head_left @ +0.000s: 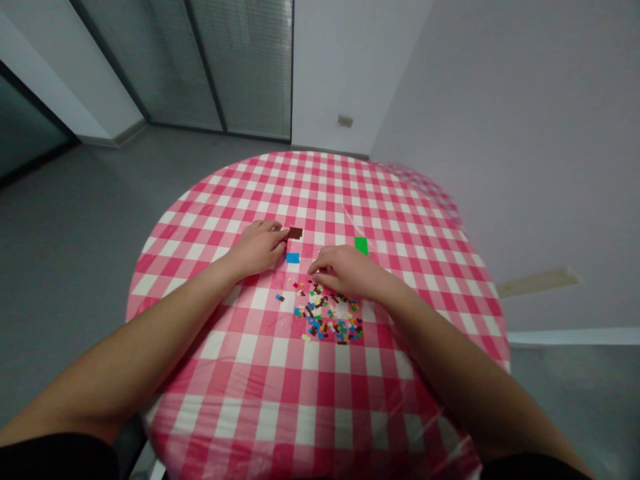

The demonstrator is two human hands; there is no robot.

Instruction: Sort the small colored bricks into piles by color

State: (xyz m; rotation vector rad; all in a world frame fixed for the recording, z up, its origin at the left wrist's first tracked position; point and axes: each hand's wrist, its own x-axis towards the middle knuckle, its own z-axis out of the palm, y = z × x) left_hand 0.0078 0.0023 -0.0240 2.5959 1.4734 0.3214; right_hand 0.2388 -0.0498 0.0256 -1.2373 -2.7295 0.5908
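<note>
My left hand [260,247] rests at the left of the table, its fingers slightly bent and apart. Its index fingertip touches or nearly touches a flat dark brown block [295,233] of bricks. Just below that, beside the left thumb, lies a blue rectangular block [293,258]. My right hand [347,270] hovers at the upper edge of a pile of small coloured toy bricks [327,320]; thumb and index finger are curved with a gap between them, and no brick shows there. A green rectangular block [361,246] lies behind the right hand, partly covered by it.
A red-and-white checked plastic cloth [260,393] covers the round table. One small blue-and-brown piece [280,298] lies left of the pile. Beyond the table stand a glass partition [240,67] and a white wall [525,133] on the right.
</note>
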